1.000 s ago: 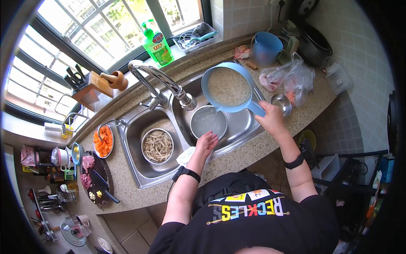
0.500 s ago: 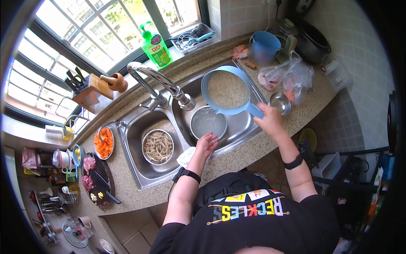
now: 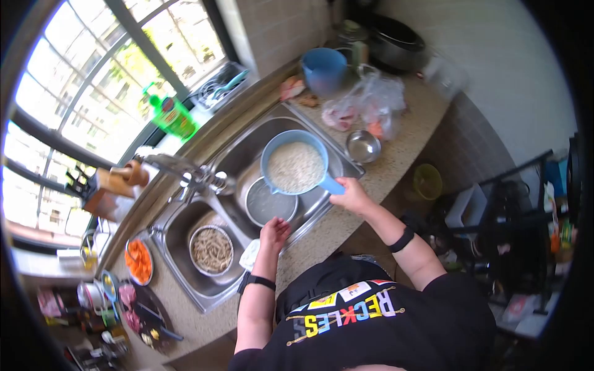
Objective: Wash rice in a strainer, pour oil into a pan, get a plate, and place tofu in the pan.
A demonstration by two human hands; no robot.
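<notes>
Blue plastic scoop (image 3: 324, 178), filled with pale rice (image 3: 296, 166), is held in the air over the right basin of the steel sink (image 3: 257, 141). It hangs above a round metal bowl (image 3: 270, 204) on the basin floor and partly overlaps it.

**Hand state**
- Right hand (image 3: 352, 195): closed firmly around the end of the scoop's handle, carrying the full weight.
- Left hand (image 3: 274, 234): fingers loosely spread, holding nothing. It lies at the front rim of the sink, just beside the metal bowl.

**Orientation**
- The scoop's long axis runs from the handle at the right hand, up and to the left, towards the tap (image 3: 185, 173).
- The handle points back towards the person's right side. The mouth faces upward, roughly level.

**Recommended handling (judgement)**
- Tip the scoop slowly so that only liquid passes the rim. A fast tilt would probably carry grains over.
- Centre the low edge over the metal bowl, not over the bare basin.
- Steady the bowl with the free hand if it slides.
- Avoid the second bowl (image 3: 211, 249), which holds pale strips in the left basin.
</notes>
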